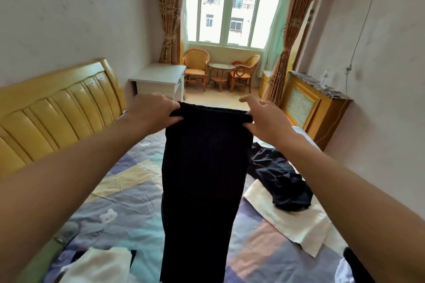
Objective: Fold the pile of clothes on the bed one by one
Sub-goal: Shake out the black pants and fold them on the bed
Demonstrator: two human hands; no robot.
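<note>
A pair of black trousers [202, 186] hangs straight down in front of me, held up by its waistband above the bed [128, 204]. My left hand [151, 111] grips the waistband's left end. My right hand [264, 119] pinches the right end between thumb and fingers, with the other fingers spread. A crumpled dark garment [282, 181] lies on a flat cream cloth [294, 220] at the right of the bed. More white clothing [101, 264] sits at the near left, partly cut off by the frame edge.
A yellow padded headboard [57, 117] runs along the left. Beyond the bed stand a white bedside table [158, 80], wicker chairs [196, 64] round a small table, and a wooden radiator cover [308, 103] on the right wall.
</note>
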